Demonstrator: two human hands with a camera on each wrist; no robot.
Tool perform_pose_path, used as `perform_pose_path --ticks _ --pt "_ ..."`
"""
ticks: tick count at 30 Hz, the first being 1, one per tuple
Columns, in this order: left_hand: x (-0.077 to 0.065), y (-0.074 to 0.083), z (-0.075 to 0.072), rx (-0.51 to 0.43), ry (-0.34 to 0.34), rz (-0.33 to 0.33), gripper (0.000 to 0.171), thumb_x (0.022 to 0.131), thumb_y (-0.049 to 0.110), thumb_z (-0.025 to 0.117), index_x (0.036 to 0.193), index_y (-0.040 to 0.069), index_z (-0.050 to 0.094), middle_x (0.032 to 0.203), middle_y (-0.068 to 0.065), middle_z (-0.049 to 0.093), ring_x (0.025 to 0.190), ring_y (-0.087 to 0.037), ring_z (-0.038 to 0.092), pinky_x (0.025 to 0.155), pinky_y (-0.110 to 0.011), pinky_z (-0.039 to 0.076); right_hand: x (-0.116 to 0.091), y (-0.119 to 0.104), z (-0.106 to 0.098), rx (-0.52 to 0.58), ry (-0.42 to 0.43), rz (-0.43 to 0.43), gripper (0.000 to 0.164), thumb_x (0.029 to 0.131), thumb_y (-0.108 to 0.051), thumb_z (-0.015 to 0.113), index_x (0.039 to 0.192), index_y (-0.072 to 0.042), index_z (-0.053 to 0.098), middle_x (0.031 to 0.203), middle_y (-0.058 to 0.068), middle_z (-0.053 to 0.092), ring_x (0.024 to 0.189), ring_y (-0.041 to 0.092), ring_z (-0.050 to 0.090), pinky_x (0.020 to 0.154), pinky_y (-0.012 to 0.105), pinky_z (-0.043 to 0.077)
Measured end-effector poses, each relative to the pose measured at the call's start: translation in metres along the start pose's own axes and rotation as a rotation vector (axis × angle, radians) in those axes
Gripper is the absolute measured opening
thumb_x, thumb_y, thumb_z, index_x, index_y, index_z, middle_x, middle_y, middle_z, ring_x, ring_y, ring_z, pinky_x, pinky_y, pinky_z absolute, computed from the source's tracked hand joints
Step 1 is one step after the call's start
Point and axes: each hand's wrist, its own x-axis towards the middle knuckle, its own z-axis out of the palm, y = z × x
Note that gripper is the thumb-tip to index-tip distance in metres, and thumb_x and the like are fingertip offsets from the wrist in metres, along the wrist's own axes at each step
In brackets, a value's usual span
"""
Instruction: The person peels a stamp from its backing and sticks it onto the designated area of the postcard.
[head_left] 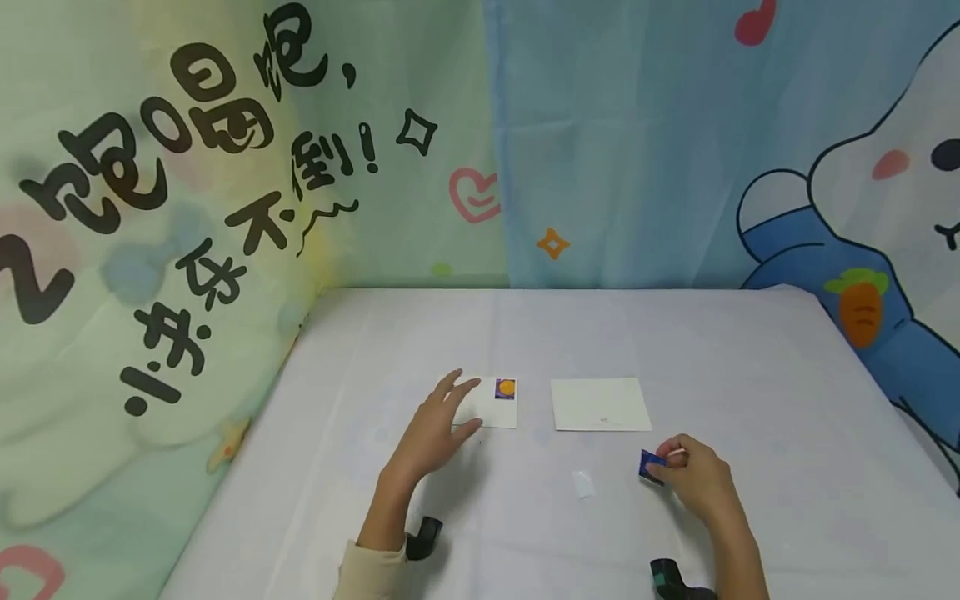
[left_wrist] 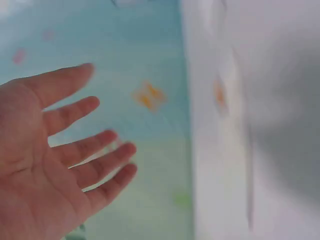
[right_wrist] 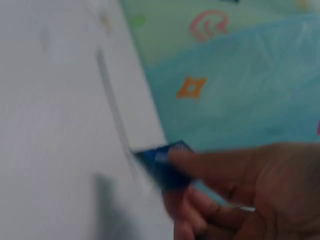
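My right hand (head_left: pixel 697 479) pinches a small dark blue stamp (head_left: pixel 651 467) between thumb and fingers, above the table right of centre. In the right wrist view the stamp (right_wrist: pixel 162 165) is tilted, one corner pointing left, with the thumb across its face. A thin white edge shows among the curled fingers. My left hand (head_left: pixel 433 429) is spread, holding nothing, and overlaps the left part of a white envelope (head_left: pixel 491 414). That envelope bears a purple stamp with an orange disc (head_left: pixel 506 388) in its upper right corner. Spread fingers (left_wrist: pixel 82 150) also show in the left wrist view.
A second white envelope (head_left: pixel 600 404) lies to the right of the first, with a faint mark near its lower edge. Nearer me is a small pale slip (head_left: pixel 582 484) on the white-covered table (head_left: pixel 510 533). Printed curtains (head_left: pixel 615 142) hang behind the table and on its left.
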Motion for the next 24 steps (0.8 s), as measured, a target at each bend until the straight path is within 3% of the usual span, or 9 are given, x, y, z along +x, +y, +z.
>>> perform_pose_path --ticks 2,5,8,10,15,24 --pt "-0.002 0.024 0.001 -0.128 -0.023 0.075 0.046 0.091 0.028 0.06 0.132 0.014 0.047 0.135 -0.006 0.046 0.117 -0.022 0.049 0.09 -0.042 0.042 -0.003 -0.021 0.004 0.134 -0.035 -0.04 0.032 0.082 -0.018 0.07 0.103 0.0 0.055 0.086 0.01 0.064 0.075 0.022 0.057 0.059 0.03 0.043" --pt "-0.003 0.052 0.01 -0.331 -0.121 0.154 0.037 0.093 0.031 0.055 0.125 0.013 0.054 0.115 0.0 0.061 0.103 -0.009 0.056 0.082 -0.03 0.047 -0.009 -0.052 0.013 0.356 -0.088 -0.128 0.034 0.084 -0.017 0.069 0.108 0.0 0.053 0.086 0.01 0.066 0.074 0.018 0.06 0.064 0.028 0.046" --pt "-0.004 0.069 0.023 -0.492 -0.189 0.125 0.031 0.092 0.033 0.056 0.116 0.013 0.058 0.097 0.005 0.066 0.087 -0.004 0.06 0.072 -0.022 0.048 -0.013 -0.074 0.021 0.506 -0.122 -0.21 0.032 0.083 -0.011 0.068 0.108 0.002 0.052 0.084 0.011 0.065 0.07 0.015 0.061 0.066 0.026 0.049" --pt "-0.004 0.072 0.03 -0.566 -0.181 0.072 0.026 0.091 0.032 0.059 0.109 0.013 0.059 0.089 0.007 0.065 0.079 -0.004 0.061 0.067 -0.021 0.047 -0.015 -0.081 0.026 0.56 -0.134 -0.228 0.031 0.083 -0.008 0.068 0.107 0.003 0.052 0.084 0.012 0.064 0.07 0.016 0.062 0.066 0.026 0.049" --pt "-0.004 0.072 0.033 -0.654 -0.117 -0.042 0.022 0.088 0.028 0.064 0.101 0.011 0.06 0.078 0.005 0.065 0.069 -0.006 0.061 0.063 -0.023 0.046 -0.015 -0.087 0.032 0.6 -0.138 -0.221 0.031 0.082 -0.005 0.069 0.107 0.004 0.052 0.084 0.014 0.063 0.071 0.019 0.062 0.066 0.026 0.05" --pt "-0.007 0.074 0.035 -0.7 -0.065 -0.102 0.016 0.088 0.024 0.064 0.085 0.009 0.064 0.07 0.002 0.064 0.063 -0.008 0.06 0.059 -0.023 0.043 -0.018 -0.096 0.039 0.632 -0.116 -0.213 0.03 0.085 -0.015 0.067 0.108 0.001 0.056 0.085 0.011 0.065 0.071 0.018 0.06 0.067 0.027 0.049"
